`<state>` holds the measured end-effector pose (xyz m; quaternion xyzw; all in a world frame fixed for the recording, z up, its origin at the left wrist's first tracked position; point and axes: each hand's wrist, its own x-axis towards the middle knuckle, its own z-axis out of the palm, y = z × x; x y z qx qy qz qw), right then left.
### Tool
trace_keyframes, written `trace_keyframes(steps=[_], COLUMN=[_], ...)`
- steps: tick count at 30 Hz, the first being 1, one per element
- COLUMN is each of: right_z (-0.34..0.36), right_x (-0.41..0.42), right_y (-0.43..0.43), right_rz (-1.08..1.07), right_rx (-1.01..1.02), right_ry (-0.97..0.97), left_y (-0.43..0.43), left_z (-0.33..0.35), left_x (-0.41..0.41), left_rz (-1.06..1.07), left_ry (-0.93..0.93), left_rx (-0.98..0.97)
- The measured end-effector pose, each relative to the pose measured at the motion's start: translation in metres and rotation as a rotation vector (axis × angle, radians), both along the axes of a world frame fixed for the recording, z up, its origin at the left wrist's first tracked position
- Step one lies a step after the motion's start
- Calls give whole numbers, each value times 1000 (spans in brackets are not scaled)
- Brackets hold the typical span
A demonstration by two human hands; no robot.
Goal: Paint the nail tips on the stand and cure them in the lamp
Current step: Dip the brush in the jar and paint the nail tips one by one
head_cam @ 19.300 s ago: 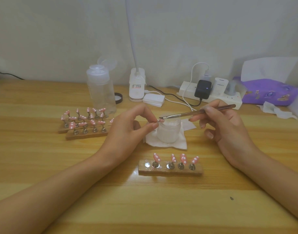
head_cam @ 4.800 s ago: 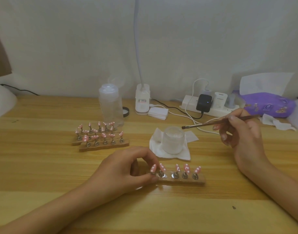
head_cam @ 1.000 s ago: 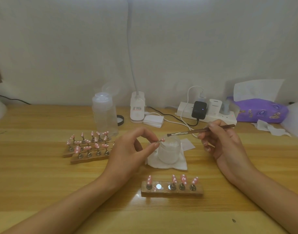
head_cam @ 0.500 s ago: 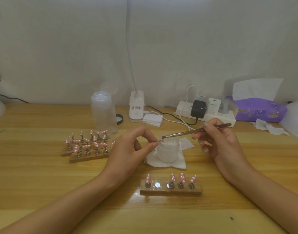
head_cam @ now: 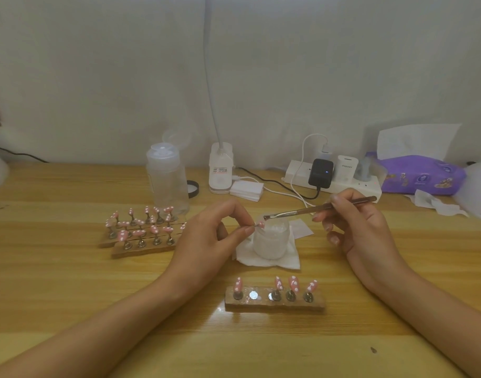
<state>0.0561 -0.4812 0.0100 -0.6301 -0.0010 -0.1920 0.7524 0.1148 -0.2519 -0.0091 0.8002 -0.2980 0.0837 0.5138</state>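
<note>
My left hand pinches a small pink nail tip with white dots on its metal peg, held over a frosted glass jar. In my right hand is a thin brush; its bristle end touches the held tip. Near me lies a wooden stand carrying several pink dotted tips, with its second slot from the left bare. Two more wooden stands full of pink tips sit to the left.
The jar rests on a white tissue. Behind stand a clear plastic bottle, a white clip lamp base, a power strip with chargers and cables, and a purple tissue pack at the right.
The brush tip has come down onto the nail tip in my left hand. Both hands stay over the jar; the view has shifted slightly.
</note>
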Motion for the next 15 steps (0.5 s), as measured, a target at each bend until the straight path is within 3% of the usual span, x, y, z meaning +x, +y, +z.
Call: trace_keyframes(steps=[15], right_z=[1], right_x=[0], right_y=[0], right_rz=[-28], right_rx=[6], right_ry=[23], left_y=[0], left_z=[0], left_x=[-2], left_rz=[-7], left_ry=[-11], left_rx=[16])
